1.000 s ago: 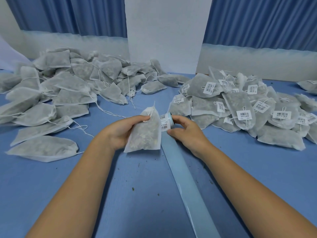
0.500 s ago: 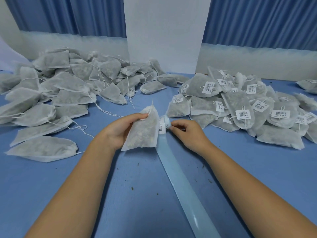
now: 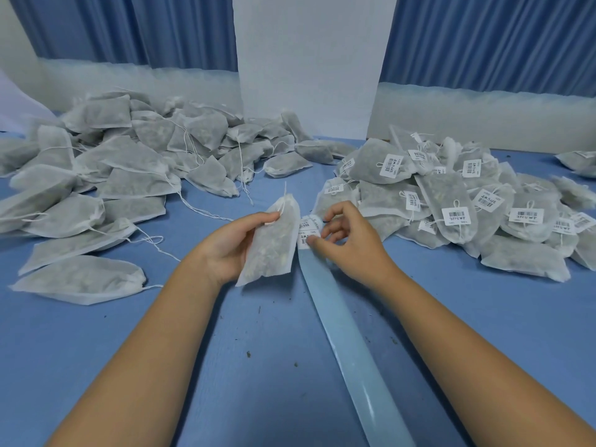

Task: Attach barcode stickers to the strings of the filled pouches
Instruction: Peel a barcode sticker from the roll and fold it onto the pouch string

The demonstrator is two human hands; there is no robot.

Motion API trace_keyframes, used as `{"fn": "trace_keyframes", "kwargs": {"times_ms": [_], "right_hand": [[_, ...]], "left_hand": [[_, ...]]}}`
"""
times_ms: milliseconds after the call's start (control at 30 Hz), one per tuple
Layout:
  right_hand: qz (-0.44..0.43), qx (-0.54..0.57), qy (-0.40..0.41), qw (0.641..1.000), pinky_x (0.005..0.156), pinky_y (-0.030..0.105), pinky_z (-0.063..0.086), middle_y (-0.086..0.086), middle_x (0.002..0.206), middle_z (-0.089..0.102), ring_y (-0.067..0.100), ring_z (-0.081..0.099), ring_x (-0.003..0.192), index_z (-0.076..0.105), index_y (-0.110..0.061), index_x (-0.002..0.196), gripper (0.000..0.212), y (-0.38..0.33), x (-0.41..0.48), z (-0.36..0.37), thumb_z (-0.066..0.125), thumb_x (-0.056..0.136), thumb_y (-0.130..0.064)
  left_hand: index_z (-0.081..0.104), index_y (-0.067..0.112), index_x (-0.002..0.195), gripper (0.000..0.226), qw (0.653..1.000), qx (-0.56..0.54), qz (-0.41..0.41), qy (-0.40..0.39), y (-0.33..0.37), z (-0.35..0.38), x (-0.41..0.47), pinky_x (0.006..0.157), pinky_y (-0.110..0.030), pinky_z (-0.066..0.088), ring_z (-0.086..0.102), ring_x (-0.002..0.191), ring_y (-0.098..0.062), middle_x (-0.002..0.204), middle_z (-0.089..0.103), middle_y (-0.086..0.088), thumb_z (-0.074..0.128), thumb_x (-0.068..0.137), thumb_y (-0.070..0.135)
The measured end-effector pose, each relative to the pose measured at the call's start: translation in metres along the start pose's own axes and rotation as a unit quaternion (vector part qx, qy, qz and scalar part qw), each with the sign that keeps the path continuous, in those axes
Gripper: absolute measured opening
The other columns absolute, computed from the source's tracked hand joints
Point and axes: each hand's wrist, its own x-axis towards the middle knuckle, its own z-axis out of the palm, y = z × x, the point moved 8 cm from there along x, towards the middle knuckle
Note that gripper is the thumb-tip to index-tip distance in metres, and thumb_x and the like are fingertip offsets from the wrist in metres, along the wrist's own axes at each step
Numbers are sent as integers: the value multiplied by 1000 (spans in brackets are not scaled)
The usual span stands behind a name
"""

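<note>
Table cover point(image 3: 96, 366): plain mid blue, scattered dark specks.
Curtains point(image 3: 145, 27), top left and top right: deep blue, vertical pleat stripes.
Panel point(image 3: 309, 59), top centre: plain white.
Centre pouch point(image 3: 274, 243): white translucent mesh, grey-green filling showing through, white string.
Left heap point(image 3: 129, 175): same white-grey pouches, white strings.
Right heap point(image 3: 522, 259): same, plus white stickers point(image 3: 458, 217) with black barcode bars.
Sticker roll point(image 3: 305, 232), centre: white labels, black print.
Backing strip point(image 3: 348, 333), centre to bottom edge: glossy pale blue.

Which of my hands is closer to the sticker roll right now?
Right. The right hand is on the sticker roll, fingers curled round it. The left hand holds a pouch just left of the roll, the pouch lying between them.
</note>
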Motion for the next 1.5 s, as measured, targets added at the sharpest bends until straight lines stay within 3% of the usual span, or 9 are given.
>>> {"fn": "trace_keyframes", "kwargs": {"times_ms": [133, 333, 500, 700, 800, 933, 1167, 1300, 1500], "right_hand": [[-14, 27, -34, 999, 66, 16, 42, -5, 74, 62, 5, 53, 65, 54, -20, 92, 29, 1, -1, 7, 76, 82, -6], [-78, -26, 2, 997, 72, 7, 42, -15, 87, 65, -3, 58, 77, 68, -26, 96, 28, -5, -2, 4, 77, 80, -6], [-135, -98, 39, 985, 71, 11, 41, -15, 91, 55, 2, 57, 84, 74, -19, 99, 23, -13, -5, -1, 79, 79, -9], [-159, -125, 42, 978, 68, 15, 46, -5, 93, 63, 5, 59, 84, 74, -17, 97, 19, -21, -7, -2, 77, 80, -10], [-145, -121, 49, 981, 71, 11, 45, -5, 96, 66, 3, 59, 86, 71, -14, 107, 25, -20, -7, -2, 76, 82, -12], [-138, -137, 62, 979, 72, 7, 41, -4, 87, 67, 5, 58, 78, 74, -12, 102, 20, -18, -6, -2, 76, 82, -11], [-162, -133, 55, 976, 73, 6, 42, -4, 87, 69, -7, 57, 78, 76, -13, 98, 18, -20, -8, 2, 75, 81, -5], [-191, -145, 74, 968, 73, 21, 50, -2, 89, 71, 6, 60, 77, 76, -14, 97, 16, -26, -12, 0, 74, 83, -7], [-206, -158, 79, 963, 71, 34, 53, -1, 92, 70, 17, 64, 84, 78, -14, 95, 14, -33, -16, -1, 75, 83, -7]], "left_hand": [[65, 6, 125, 50, 1000, -27, 8, -12, 2, 8, -1, 62, -23, 57, 72, 82, -16, 139, 59, -13, 67, 77, 21], [48, 4, 143, 52, 995, -80, -48, -25, -4, 17, -7, 44, -18, 51, 70, 57, -10, 78, 73, -4, 52, 94, 20], [48, 7, 142, 47, 995, -74, -57, -27, -5, 19, -7, 43, -18, 51, 70, 57, -9, 75, 72, -1, 48, 98, 21], [48, 16, 129, 49, 996, -80, -38, -25, -3, 16, -3, 50, -20, 55, 70, 60, -11, 129, 53, -1, 60, 81, 15], [46, 16, 129, 51, 996, -77, -27, -32, -2, 13, -1, 51, -20, 55, 70, 62, -12, 109, 65, -4, 61, 80, 16], [49, 9, 140, 60, 997, -65, -28, -40, -2, 15, -1, 52, -20, 55, 70, 61, -12, 120, 59, -4, 62, 81, 17], [51, 11, 129, 49, 997, -49, -28, -48, -2, 24, -6, 47, -16, 51, 67, 57, -7, 63, 68, 5, 60, 82, 21], [39, 20, 127, 46, 992, -102, -40, -63, -3, 29, -8, 47, -17, 52, 65, 55, -7, 57, 62, 8, 57, 85, 19], [49, 7, 139, 56, 993, -97, -41, -58, -3, 26, -8, 45, -18, 52, 69, 58, -9, 61, 68, 4, 57, 85, 19]]}}
